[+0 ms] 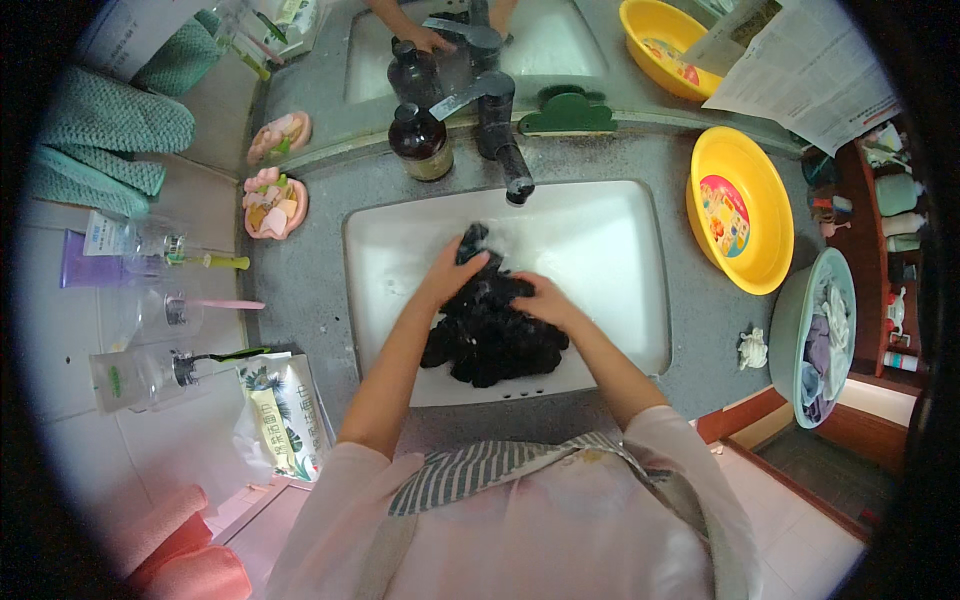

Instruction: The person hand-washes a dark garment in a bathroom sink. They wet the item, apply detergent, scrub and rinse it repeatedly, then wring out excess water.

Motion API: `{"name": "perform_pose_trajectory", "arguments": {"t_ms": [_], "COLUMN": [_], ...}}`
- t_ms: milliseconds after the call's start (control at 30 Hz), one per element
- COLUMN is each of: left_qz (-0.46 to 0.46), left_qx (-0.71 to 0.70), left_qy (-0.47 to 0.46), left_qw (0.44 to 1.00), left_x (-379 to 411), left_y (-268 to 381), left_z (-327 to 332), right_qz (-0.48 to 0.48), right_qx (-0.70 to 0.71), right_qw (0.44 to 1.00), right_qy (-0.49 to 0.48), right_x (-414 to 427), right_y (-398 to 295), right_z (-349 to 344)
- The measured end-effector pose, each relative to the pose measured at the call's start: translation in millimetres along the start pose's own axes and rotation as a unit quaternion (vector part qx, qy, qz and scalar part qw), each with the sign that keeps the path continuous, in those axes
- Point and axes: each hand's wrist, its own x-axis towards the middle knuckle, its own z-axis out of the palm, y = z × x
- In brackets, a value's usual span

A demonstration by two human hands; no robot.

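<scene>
A wet, bunched-up black cloth lies in the white sink before me. My left hand grips its narrow upper end, thumb across the fabric. On the cloth's right side, my right hand has fingers curled into the folds. A black faucet reaches over the sink's far rim, its spout beyond the cloth. Whitish foam or water shows beside the cloth's upper end. Whether water is running I cannot tell.
A dark pump-style bottle stands left of the faucet. At right are a yellow basin, a pale green tub of clothes and a crumpled white cloth. A pink soap dish and a tissue pack sit at left.
</scene>
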Motion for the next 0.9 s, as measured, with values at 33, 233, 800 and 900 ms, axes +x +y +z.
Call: {"name": "perform_pose_trajectory", "arguments": {"t_ms": [33, 233, 800, 900], "left_qz": [0.007, -0.016, 0.05, -0.037], "left_qx": [-0.01, 0.056, 0.404, 0.3], "left_qy": [-0.094, -0.073, 0.064, 0.174], "left_qw": [0.995, 0.996, 0.911, 0.937], "left_x": [12.9, 74.7, 19.4, 50.0], "left_y": [5.6, -59.5, 22.2, -24.6], "left_z": [-8.8, 27.5, -3.6, 2.9], "right_qz": [-0.059, -0.028, -0.087, -0.057], "right_qx": [0.025, -0.022, -0.282, -0.21], "right_qw": [0.998, 0.983, 0.956, 0.947], "right_qy": [0.021, 0.178, -0.006, 0.235], "right_x": [-5.9, 40.0, 28.6, 48.1], "right_y": [-4.2, 1.3, -13.8, -38.9], "right_z": [-8.8, -35.2, -41.8, -24.3]}}
